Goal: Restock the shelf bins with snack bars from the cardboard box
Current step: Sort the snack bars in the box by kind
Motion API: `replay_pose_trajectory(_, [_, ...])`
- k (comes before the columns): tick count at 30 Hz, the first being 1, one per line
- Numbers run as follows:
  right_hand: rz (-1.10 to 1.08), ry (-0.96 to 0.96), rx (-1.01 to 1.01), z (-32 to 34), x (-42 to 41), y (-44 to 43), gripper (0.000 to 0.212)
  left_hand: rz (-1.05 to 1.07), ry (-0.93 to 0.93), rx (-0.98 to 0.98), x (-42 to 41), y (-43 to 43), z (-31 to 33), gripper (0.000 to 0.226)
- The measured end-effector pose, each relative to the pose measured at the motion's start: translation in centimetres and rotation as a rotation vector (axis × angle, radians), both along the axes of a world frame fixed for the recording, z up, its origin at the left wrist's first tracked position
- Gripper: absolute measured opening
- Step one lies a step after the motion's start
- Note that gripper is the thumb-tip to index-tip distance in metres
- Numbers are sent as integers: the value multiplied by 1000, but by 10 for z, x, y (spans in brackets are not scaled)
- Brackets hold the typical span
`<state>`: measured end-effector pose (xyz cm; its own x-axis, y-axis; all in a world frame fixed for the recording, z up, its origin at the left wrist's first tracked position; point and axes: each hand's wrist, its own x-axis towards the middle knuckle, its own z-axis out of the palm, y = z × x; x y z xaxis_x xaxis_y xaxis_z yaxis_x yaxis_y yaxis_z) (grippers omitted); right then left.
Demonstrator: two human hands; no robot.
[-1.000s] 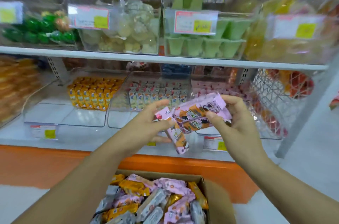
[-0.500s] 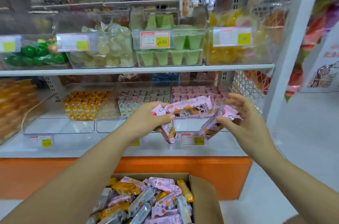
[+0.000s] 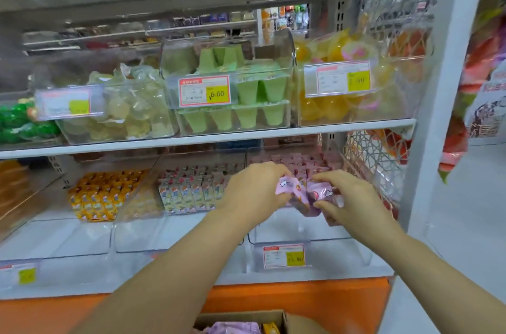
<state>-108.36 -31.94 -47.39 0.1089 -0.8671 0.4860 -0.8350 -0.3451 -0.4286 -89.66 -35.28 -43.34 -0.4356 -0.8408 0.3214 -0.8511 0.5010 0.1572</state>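
Observation:
Both my hands reach into the right clear bin on the lower shelf. My left hand grips pink snack bars at their left end. My right hand grips more pink snack bars just to the right. Rows of pink bars fill the back of that bin. Only the top edge of the cardboard box shows at the bottom, with pink and orange bars inside.
The middle bin holds white-blue bars, the left bin orange bars. The upper shelf carries bins of green cups, pale jellies and yellow jellies. A wire side panel and white post stand close on the right.
Both hands moved forward from in front of the shelf into the right bin, carrying the pink bars. The view tilted up, so most of the box dropped out of sight.

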Motion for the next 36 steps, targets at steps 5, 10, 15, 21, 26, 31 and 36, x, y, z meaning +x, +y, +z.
replay_pose_trajectory(5, [11, -4, 105, -15, -16, -32, 44, -12, 23, 161, -38, -38, -31, 14])
replay_pose_trajectory(10, [-77, 157, 250, -27, -28, -56, 39, -14, 224, 381, -53, -66, -74, 9])
replay_pose_trajectory(15, [-117, 289, 316, -34, -33, -66, 39, -67, 355, 456, -54, -81, -89, 11])
replay_pose_trajectory(21, [-90, 297, 383, -38, -29, -63, 44, -65, 493, 479, -58, -81, -103, 16])
replay_pose_trajectory(26, [-124, 232, 373, -41, -29, -66, 37, -117, 492, 624, -56, -78, -104, 42])
replay_pose_trajectory(31, [-135, 239, 362, -37, -26, -65, 36, -185, 209, 485, -55, -77, -100, 55])
replay_pose_trajectory(36, [-172, 213, 368, -35, -29, -63, 45, -194, 201, 442, -65, -78, -99, 59])
